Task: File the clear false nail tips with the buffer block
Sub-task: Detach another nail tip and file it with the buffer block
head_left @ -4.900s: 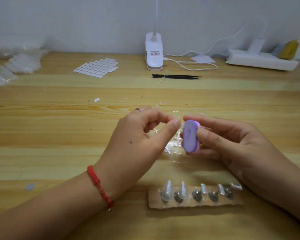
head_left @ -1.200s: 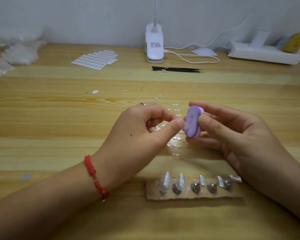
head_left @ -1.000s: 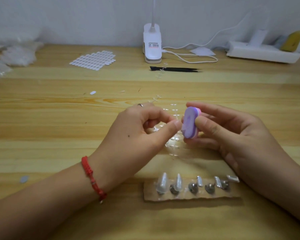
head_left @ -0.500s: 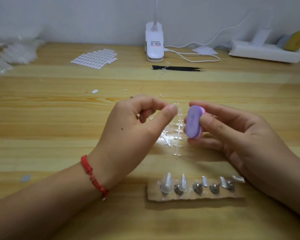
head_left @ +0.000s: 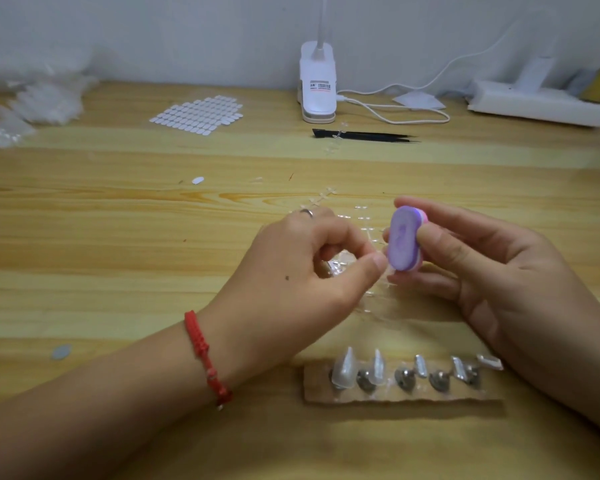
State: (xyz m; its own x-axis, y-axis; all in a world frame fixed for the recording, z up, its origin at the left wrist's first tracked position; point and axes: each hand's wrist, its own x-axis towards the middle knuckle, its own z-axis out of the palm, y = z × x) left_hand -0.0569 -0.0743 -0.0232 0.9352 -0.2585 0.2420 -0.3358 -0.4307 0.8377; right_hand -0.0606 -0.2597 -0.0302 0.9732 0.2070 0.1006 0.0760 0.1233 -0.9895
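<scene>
Pinching a strip of clear tips between thumb and forefinger, my left hand holds it up to the purple face of the buffer, which my right hand grips by its edges above the table.

Home nail-craft workspace — wooden desk, clip lamp, power strip.

A white clip lamp stands behind black tweezers on the wooden table.
</scene>
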